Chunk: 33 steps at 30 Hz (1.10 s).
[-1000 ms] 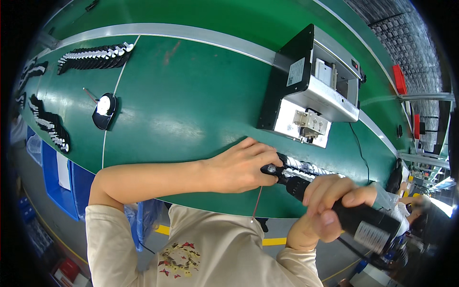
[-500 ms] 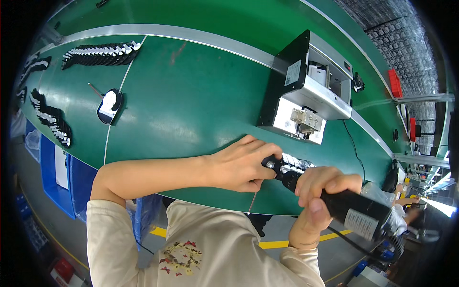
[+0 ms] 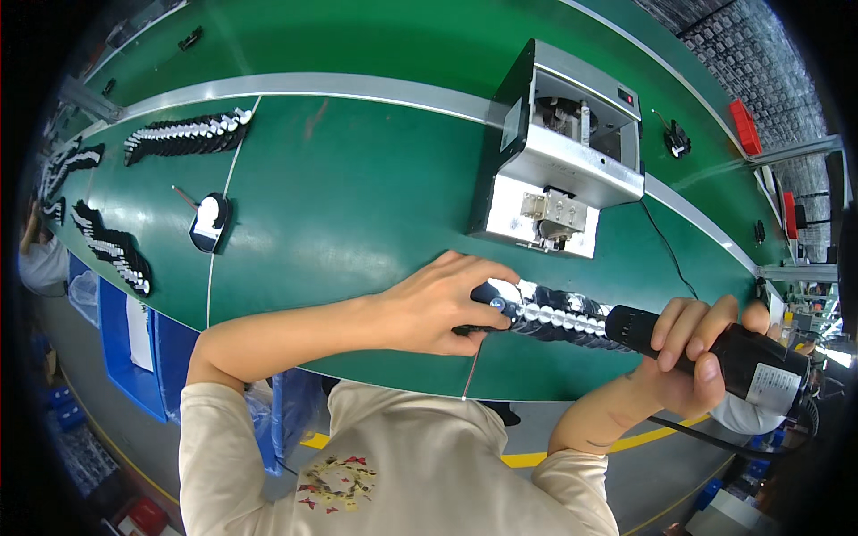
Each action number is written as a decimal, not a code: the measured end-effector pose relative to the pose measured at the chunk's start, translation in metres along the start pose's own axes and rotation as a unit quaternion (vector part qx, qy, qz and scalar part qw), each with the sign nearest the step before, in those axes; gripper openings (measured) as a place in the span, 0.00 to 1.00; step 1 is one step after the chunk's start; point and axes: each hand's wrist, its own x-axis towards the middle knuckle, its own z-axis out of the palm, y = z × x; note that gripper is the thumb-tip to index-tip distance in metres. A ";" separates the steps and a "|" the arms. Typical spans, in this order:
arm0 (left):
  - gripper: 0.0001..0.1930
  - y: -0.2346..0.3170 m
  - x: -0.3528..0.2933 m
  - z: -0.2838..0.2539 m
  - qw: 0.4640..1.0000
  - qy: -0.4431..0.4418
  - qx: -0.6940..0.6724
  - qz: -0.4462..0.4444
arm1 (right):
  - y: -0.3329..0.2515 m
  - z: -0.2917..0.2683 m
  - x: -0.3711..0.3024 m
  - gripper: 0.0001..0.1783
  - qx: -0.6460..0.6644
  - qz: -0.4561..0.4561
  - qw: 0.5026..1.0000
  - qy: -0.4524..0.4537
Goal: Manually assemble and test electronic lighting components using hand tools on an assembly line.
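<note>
Screwdriving looks underway at lower right: right hand (image 3: pixel 693 357) wrapped around the electric screwdriver (image 3: pixel 715 350), left hand (image 3: pixel 442 304) pinching a small black part (image 3: pixel 494 295), needing steady alignment.

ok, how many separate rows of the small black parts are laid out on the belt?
5 visible: one top row, two short at far left, one lower left, one under the left hand. The rim may hide more.

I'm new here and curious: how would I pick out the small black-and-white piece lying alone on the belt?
Start at the grey metal machine on the green belt and look far left. Between two rows of dark parts, the lone black-and-white piece lies alone, a thin rod sticking out.
</note>
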 end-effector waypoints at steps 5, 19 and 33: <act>0.19 0.010 0.004 -0.034 1.000 -0.016 -0.017 -0.007 | 0.001 -0.004 0.001 0.31 -0.005 -0.004 1.000 -0.006; 0.23 -0.075 0.031 -0.191 0.894 0.165 0.383 -0.165 | 0.014 -0.008 -0.006 0.26 -0.048 -0.034 0.996 0.074; 0.29 0.034 -0.129 -0.207 0.781 0.025 0.349 -0.518 | 0.003 -0.011 -0.004 0.26 0.033 -0.011 0.999 -0.025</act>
